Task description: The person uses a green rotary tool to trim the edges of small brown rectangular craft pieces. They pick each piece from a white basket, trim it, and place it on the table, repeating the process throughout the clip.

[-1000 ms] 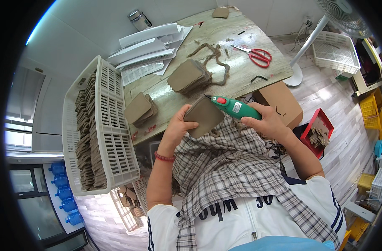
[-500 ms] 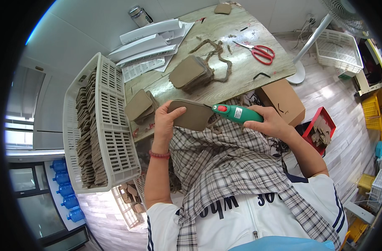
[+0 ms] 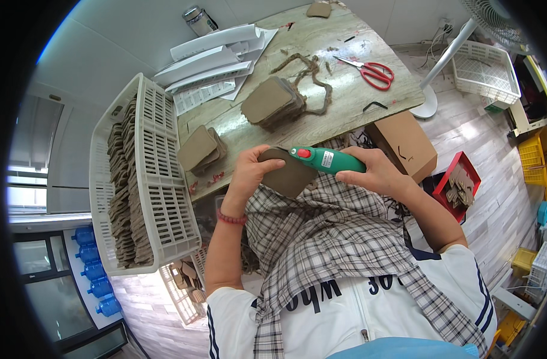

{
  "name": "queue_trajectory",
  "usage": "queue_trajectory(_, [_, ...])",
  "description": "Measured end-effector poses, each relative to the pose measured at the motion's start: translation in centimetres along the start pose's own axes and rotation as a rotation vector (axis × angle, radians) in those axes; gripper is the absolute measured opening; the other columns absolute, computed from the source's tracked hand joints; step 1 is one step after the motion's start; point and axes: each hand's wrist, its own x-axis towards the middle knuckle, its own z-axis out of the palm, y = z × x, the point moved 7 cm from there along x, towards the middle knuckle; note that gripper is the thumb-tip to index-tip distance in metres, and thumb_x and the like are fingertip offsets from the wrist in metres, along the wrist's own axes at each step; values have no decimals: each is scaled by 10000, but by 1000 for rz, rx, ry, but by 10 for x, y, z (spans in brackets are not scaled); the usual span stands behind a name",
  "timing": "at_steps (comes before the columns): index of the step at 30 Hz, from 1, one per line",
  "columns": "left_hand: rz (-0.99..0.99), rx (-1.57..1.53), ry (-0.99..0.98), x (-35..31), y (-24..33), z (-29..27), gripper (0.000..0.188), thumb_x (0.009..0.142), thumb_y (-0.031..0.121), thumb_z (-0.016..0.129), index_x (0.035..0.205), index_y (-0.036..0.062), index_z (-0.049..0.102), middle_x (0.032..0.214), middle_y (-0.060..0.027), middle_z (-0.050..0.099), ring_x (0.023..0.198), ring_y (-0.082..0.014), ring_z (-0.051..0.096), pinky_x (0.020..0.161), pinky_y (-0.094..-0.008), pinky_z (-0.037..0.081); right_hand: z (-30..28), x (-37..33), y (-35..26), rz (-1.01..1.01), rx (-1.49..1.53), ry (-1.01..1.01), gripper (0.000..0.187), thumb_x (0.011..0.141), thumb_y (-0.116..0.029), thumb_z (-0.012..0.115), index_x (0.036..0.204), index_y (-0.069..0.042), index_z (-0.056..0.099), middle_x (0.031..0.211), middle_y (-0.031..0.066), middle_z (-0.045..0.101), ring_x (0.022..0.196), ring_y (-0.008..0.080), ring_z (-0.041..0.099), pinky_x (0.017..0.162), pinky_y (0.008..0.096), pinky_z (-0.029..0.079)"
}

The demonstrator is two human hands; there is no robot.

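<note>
Seemingly I trim the pad (image 3: pixel 289 178).
Left hand (image 3: pixel 249 172) pinches its left side, right hand (image 3: pixel 372 172) clasps green tool (image 3: pixel 340 161); next needs steadiness.

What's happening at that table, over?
Left hand gripping brown rounded pad. Right hand holding green handheld power tool, nose at pad's edge. Red-handled scissors apart on table; nothing seen blocking either hand.

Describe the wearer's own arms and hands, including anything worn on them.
The left hand and right hand are ungloved. A red beaded bracelet circles the left wrist. White sleeves with dark stripes leave the forearms bare.
</note>
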Motion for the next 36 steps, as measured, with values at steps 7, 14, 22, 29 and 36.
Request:
queue_trajectory(7, [-67, -16, -41, 8, -10, 2, 179, 824, 8, 676, 999, -8, 646, 916, -55, 687, 803, -128, 649, 722, -251, 528, 0, 21, -9, -20, 54, 16, 494, 818, -366, 733, 1134, -5, 618, 769, 99, 653, 567, 141, 615, 537, 282, 505])
queue_trajectory(14, [247, -782, 354, 1, -54, -46, 316, 906, 96, 645, 1195, 14, 548, 1172, -109, 624, 1037, -218, 624, 878, -360, 544, -4, 0, 12, 99, 175, 306, 408, 834, -341, 726, 1065, -16, 639, 733, 52, 629, 617, 100, 575, 578, 257, 465])
queue_trajectory(22, [309, -946, 463, -5, -52, -34, 370, 846, -23, 669, 1189, 4, 534, 1141, -110, 634, 1049, -234, 619, 931, -359, 522, 9, -13, 1, 102, 55, 251, 433, 825, -360, 733, 1078, -23, 637, 781, 123, 655, 685, 164, 625, 655, 303, 500])
queue_trajectory(29, [368, -869, 485, -4, -50, -33, 356, 819, -70, 676, 1131, 22, 533, 1127, -117, 633, 1027, -239, 627, 918, -385, 533, 8, -16, -4, 64, 55, 244, 431, 815, -346, 745, 1074, -22, 630, 804, 140, 665, 703, 200, 650, 662, 315, 507])
queue_trajectory(36, [410, -780, 584, -7, -48, -29, 441, 794, -91, 695, 1171, 18, 493, 1107, -121, 630, 1008, -244, 624, 889, -389, 540, 7, -19, -11, 66, 48, 243, 426, 814, -333, 746, 1081, -24, 625, 801, 141, 663, 699, 205, 653, 659, 317, 509])
